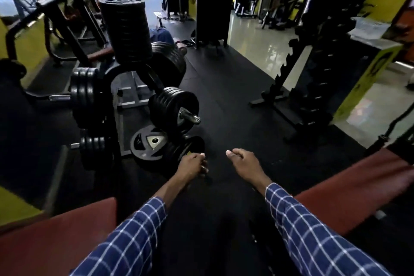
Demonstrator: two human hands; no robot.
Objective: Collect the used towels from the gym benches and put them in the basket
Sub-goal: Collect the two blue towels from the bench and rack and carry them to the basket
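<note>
Flanking two hands (pixel 193 163) (pixel 244 164), two red benches (pixel 56 242) (pixel 358 190)

Both arms reach forward in blue checked sleeves; left hand (pixel 194 163) and right hand (pixel 243 163) loosely curled (holding nothing).

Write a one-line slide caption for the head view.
Empty left hand and right hand reach out between red benches, beside weight plates.
</note>
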